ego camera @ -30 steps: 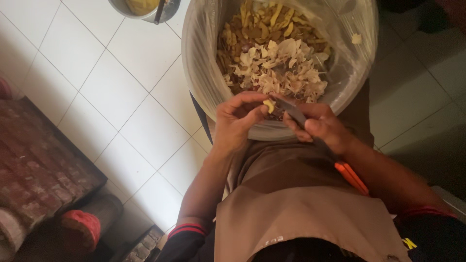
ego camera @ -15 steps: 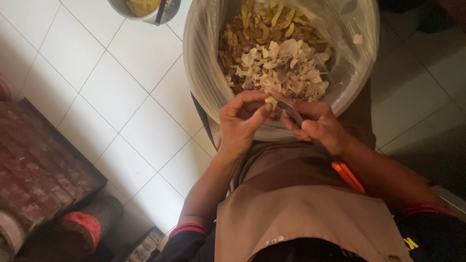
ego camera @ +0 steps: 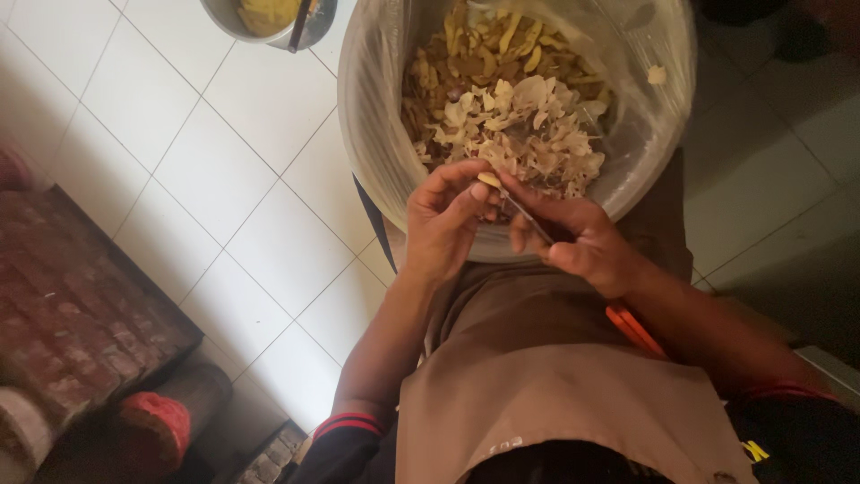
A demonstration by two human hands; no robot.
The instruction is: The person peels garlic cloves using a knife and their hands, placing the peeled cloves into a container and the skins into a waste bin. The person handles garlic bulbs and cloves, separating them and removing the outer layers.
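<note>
— So, where is the small pale piece?

— At the centre of the frame, pinched in the fingertips of the left hand, just over the near rim of the lined tub.

— And the right hand?

— It is closed around a thin knife. The blade runs up and left, its tip touching the piece. So the piece lies up-left of the right hand, and the left hand is nearer.

— What is around?

— Pale peelings in the tub, a metal bowl upper left, white floor tiles.
</note>
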